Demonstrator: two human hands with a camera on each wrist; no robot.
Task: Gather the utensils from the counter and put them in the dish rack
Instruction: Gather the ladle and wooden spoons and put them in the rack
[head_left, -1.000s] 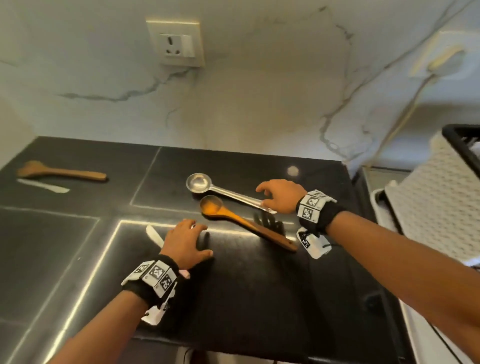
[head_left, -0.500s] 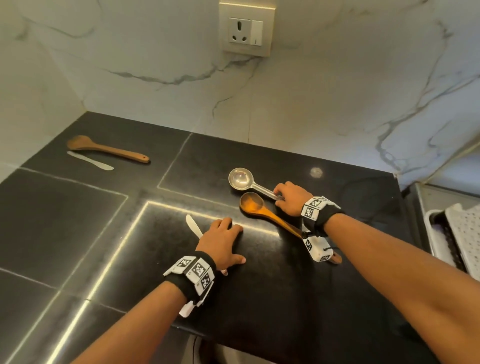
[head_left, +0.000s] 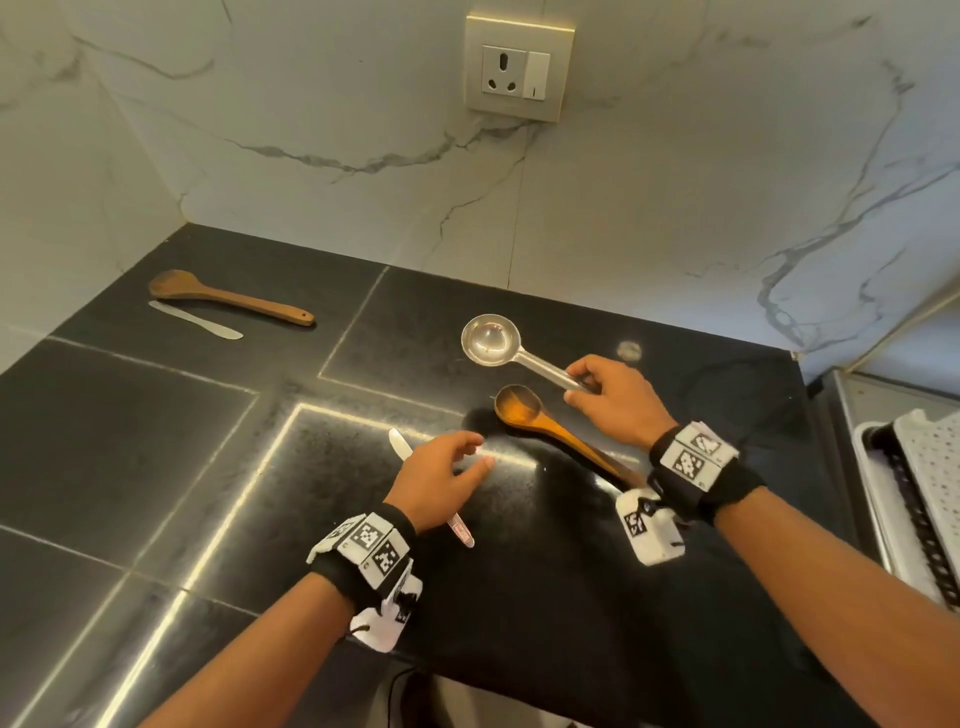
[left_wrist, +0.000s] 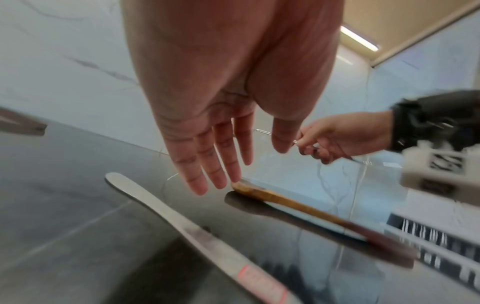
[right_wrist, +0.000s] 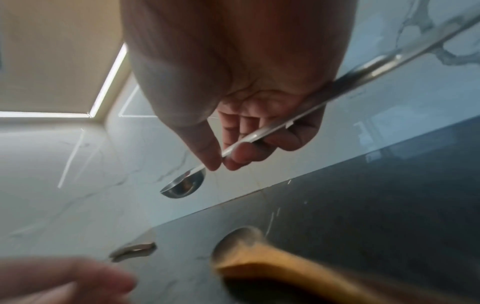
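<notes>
My right hand (head_left: 597, 387) pinches the handle of a steel ladle (head_left: 491, 340) and holds it lifted off the black counter (head_left: 156, 441); in the right wrist view the ladle (right_wrist: 182, 186) hangs clear of the surface, handle between thumb and fingers of the right hand (right_wrist: 221, 162). A light wooden spoon (head_left: 540, 423) lies just below it. My left hand (head_left: 467, 457) hovers with straight fingers above a butter knife (head_left: 402, 447), holding nothing. In the left wrist view the left hand (left_wrist: 233, 164) has its fingertips near the wooden spoon (left_wrist: 285, 202), the butter knife (left_wrist: 182, 222) below.
A darker wooden spoon (head_left: 228, 299) and a second butter knife (head_left: 195, 327) lie at the counter's far left. The dish rack (head_left: 919, 499) shows at the right edge beyond the counter. A wall socket (head_left: 519, 67) sits on the marble backsplash.
My right hand has lifted the steel ladle off the counter. My left hand has risen from the counter and its fingers have straightened. The camera view has swung left.
</notes>
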